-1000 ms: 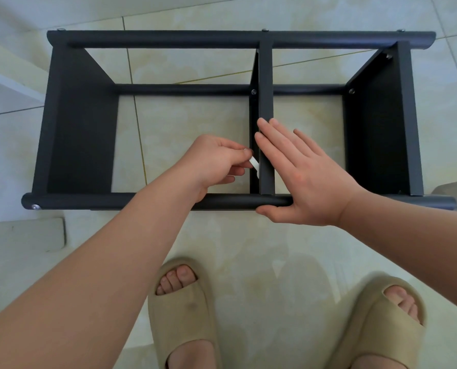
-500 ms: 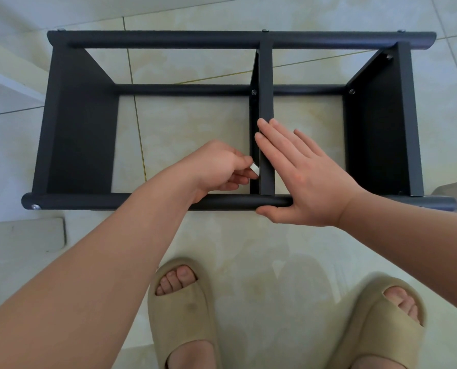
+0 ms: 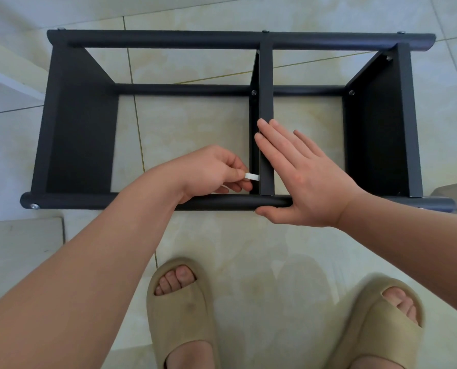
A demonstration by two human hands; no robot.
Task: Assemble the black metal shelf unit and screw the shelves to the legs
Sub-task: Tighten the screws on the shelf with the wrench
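Cream glossy floor tiles (image 3: 195, 123); black metal shelf unit (image 3: 83, 134) lies on its side, long axis left-right. Left hand (image 3: 208, 171) pinches a small white stubby piece (image 3: 252, 177), its tip pointing right, at the middle shelf panel (image 3: 266, 89) just above the near leg tube (image 3: 115, 202). Right hand (image 3: 302, 179) lies flat, fingers (image 3: 275, 139) straight, bracing that panel's other side. Left hand is nearer the joint.

Glossy beige floor tiles (image 3: 248, 249) with thin grout lines, softly reflecting daylight.
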